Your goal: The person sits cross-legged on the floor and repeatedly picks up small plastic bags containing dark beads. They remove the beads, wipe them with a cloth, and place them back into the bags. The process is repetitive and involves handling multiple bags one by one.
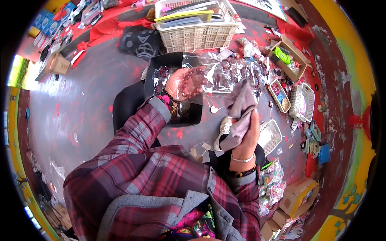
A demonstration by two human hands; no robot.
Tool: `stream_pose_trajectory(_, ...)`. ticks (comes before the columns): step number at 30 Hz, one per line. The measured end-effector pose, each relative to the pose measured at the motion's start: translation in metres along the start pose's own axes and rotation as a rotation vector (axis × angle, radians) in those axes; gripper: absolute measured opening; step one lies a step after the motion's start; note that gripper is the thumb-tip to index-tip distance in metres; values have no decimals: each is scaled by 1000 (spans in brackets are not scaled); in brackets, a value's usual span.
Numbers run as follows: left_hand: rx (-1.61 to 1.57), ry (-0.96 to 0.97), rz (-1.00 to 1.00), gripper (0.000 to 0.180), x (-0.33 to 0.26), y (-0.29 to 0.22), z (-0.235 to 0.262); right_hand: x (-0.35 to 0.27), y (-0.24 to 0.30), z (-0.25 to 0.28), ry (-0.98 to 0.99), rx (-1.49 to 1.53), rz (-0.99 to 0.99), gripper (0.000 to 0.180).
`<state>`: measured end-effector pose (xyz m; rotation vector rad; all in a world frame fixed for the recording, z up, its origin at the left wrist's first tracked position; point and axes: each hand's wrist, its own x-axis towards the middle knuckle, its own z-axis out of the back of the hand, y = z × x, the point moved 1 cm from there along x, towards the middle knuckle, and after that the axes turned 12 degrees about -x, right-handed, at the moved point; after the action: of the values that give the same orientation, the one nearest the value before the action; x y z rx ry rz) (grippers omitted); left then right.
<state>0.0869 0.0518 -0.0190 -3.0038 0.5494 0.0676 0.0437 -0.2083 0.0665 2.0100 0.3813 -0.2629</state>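
Note:
Over the black bin (193, 116), my left hand (173, 85) is turned palm up and holds a bracelet of dark red beads (186, 85). Its beads lie across the palm and fingers. In my right hand (250, 138) a greyish-mauve cloth (243, 100) is gripped, its upper end bunched and its lower end hanging by the wrist. More dark red beads (163, 72) lie inside the bin. Just beyond my hands, many clear plastic packets (231, 74) with dark beaded pieces are spread out.
A large white crate (197, 36) with folders stands at the far side. To the right are a cardboard box (289, 60), a tray of coloured beads (279, 95) and white baskets (302, 102) (270, 137). Bagged goods (271, 180) sit near right, and my shoe (225, 127) rests on the floor.

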Motion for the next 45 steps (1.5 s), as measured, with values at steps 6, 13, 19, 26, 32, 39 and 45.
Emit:
stream_pose_trajectory(6,126,-47,-139,58,-49,29,-44,-8,-2,-20,64,7,170,38)
stream_pose_trajectory(13,26,-44,-71,63,-78,55,-69,-24,-28,-59,310,-1088,1155,43)
stream_pose_trajectory(19,-208,155,19,54,-84,79,-48,-35,-52,-77,407,-1608,1158,46)
stream_pose_trajectory(26,-175,82,167,56,-92,90,-43,-8,-41,-68,64,-1494,1103,39)
stream_pose_trajectory(32,19,-103,25,55,-95,73,-60,30,-53,-29,-86,-1008,490,26)
stream_pose_trajectory(39,203,-261,-225,38,-91,57,-59,33,-60,-23,1,-731,316,27)
stream_pose_trajectory(45,711,-411,-599,55,-64,84,-31,14,-84,-50,366,-682,201,46)
